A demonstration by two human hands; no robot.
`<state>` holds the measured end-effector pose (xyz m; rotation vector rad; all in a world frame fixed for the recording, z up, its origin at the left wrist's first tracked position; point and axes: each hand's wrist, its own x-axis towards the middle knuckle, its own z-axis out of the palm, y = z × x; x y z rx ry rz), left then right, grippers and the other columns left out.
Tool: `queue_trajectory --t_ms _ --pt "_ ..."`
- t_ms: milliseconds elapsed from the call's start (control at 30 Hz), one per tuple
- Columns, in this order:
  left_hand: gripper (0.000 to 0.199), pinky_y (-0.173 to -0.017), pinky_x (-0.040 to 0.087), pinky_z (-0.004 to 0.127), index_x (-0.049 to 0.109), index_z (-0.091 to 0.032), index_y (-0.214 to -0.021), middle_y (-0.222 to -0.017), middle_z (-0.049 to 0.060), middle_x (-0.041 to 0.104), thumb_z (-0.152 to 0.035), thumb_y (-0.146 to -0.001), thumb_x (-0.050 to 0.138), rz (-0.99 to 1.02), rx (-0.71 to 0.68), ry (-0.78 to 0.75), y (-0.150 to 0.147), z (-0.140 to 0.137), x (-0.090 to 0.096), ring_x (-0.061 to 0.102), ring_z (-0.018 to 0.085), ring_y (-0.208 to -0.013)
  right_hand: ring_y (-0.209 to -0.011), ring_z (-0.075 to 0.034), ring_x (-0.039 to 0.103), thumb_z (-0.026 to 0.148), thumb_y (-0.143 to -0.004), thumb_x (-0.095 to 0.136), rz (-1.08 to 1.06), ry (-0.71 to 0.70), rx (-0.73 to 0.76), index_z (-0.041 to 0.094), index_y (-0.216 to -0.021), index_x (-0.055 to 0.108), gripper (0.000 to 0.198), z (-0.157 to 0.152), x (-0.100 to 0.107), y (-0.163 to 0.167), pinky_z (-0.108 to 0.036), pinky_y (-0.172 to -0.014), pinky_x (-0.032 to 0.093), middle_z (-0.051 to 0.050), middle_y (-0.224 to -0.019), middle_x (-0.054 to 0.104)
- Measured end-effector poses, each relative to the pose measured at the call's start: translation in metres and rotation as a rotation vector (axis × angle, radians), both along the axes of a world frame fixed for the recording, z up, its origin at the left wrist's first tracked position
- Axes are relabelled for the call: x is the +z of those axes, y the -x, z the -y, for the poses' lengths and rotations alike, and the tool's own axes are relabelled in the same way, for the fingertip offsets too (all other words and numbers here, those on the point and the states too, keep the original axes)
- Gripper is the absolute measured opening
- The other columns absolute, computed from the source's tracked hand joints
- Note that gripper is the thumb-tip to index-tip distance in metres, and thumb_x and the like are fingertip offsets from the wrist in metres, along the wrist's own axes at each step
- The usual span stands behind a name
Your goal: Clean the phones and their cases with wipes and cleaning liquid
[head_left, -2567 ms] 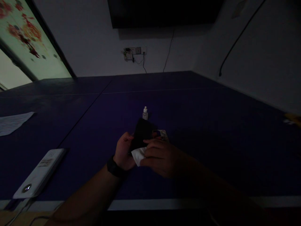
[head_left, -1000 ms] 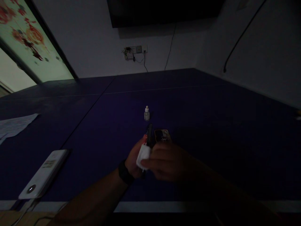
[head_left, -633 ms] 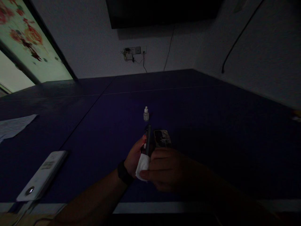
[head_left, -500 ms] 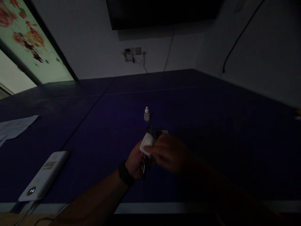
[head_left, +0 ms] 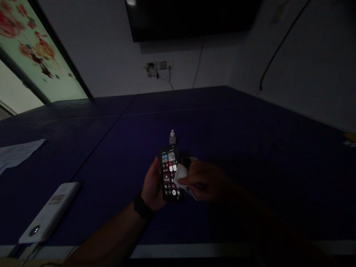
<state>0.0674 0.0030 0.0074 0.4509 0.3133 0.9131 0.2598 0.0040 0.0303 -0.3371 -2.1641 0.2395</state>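
Note:
My left hand (head_left: pixel 153 187), with a dark watch on the wrist, grips a smartphone (head_left: pixel 167 174) whose lit screen of icons and sliders faces me. A white cloth (head_left: pixel 181 175) is pinched in my right hand (head_left: pixel 204 181) at the phone's right edge; whether it touches the screen I cannot tell. Just beyond the phone's top stands a small white-capped dropper bottle (head_left: pixel 172 137), its lower part hidden. Behind my right hand lies a dark flat object with a light rim (head_left: pixel 189 160), partly covered.
On the blue table (head_left: pixel 111 155) a white power bank (head_left: pixel 50 211) with cables lies at the left, near printed papers (head_left: pixel 20 152). A wall socket with plugs (head_left: pixel 157 66) and a dark screen (head_left: pixel 191 18) are at the back.
The phone has turned from edge-on to screen towards me, and its lit display now shows. My right hand with the cloth has shifted slightly right, off the phone's middle.

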Motion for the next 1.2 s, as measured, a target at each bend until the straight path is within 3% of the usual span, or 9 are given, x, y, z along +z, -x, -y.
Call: queue_trajectory --t_ms 167,333,500,700,833,1000,1200 --pt "0.068 -0.100 0.049 0.052 0.065 -0.017 -0.124 -0.116 0.015 0.074 -0.073 -0.094 0.041 0.029 -0.062 -0.034 0.005 0.001 0.003 0.070 0.032 -0.112 -0.065 -0.010 0.060 0.012 -0.093 0.059 -0.160 0.171 -0.147 0.023 -0.110 0.073 0.024 -0.017 -0.002 -0.022 -0.022 -0.058 0.047 0.001 -0.079 0.065" --pt "0.070 -0.098 0.051 0.043 0.066 -0.012 -0.126 -0.115 0.014 0.075 -0.070 -0.097 0.040 0.020 -0.086 -0.040 0.004 0.004 -0.001 0.072 0.026 -0.104 -0.061 -0.010 0.058 0.019 -0.094 0.060 -0.207 0.248 -0.239 0.022 -0.103 0.075 0.018 -0.022 -0.008 -0.023 -0.022 -0.055 0.044 0.002 -0.073 0.063" --pt "0.060 -0.092 0.052 0.034 0.069 -0.012 -0.120 -0.106 0.011 0.075 -0.064 -0.095 0.051 -0.101 0.060 -0.137 0.002 0.007 -0.011 0.071 0.022 -0.095 -0.059 -0.010 0.057 0.019 -0.094 0.061 -0.205 0.278 -0.235 0.024 -0.104 0.075 0.018 -0.022 -0.010 -0.019 -0.022 -0.053 0.042 0.003 -0.073 0.063" --pt "0.042 -0.090 0.048 0.032 0.057 -0.031 -0.121 -0.114 0.001 0.067 -0.057 -0.089 0.068 -0.157 0.331 -0.414 -0.004 0.017 -0.019 0.064 0.017 -0.098 -0.060 -0.010 0.058 0.020 -0.095 0.060 -0.200 0.304 -0.261 0.024 -0.105 0.076 0.019 -0.018 -0.007 -0.018 -0.022 -0.053 0.043 0.002 -0.074 0.063" --pt "0.045 -0.095 0.045 0.035 0.054 -0.033 -0.124 -0.121 0.003 0.058 -0.061 -0.090 0.063 -0.284 0.448 -0.742 -0.005 0.020 -0.026 0.056 0.019 -0.105 -0.059 -0.010 0.057 0.018 -0.093 0.060 -0.204 0.261 -0.282 0.025 -0.104 0.076 0.020 -0.013 -0.004 -0.016 -0.022 -0.052 0.043 0.002 -0.074 0.064" --pt "0.046 -0.103 0.040 0.045 0.049 -0.032 -0.131 -0.127 0.007 0.050 -0.060 -0.095 0.052 -0.463 0.438 -1.048 -0.002 0.020 -0.034 0.050 0.026 -0.116 -0.063 -0.010 0.060 0.015 -0.093 0.059 -0.229 0.160 -0.295 0.024 -0.109 0.074 0.024 -0.005 0.001 -0.012 -0.022 -0.056 0.047 0.001 -0.078 0.064" --pt "0.047 -0.098 0.041 0.042 0.045 -0.034 -0.135 -0.133 0.006 0.045 -0.059 -0.095 0.053 -0.493 0.525 -1.014 -0.003 0.023 -0.040 0.048 0.025 -0.116 -0.074 -0.014 0.064 0.010 -0.092 0.057 -0.168 0.007 -0.271 0.022 -0.113 0.071 0.028 0.006 0.008 -0.002 -0.027 -0.065 0.053 -0.002 -0.084 0.069"
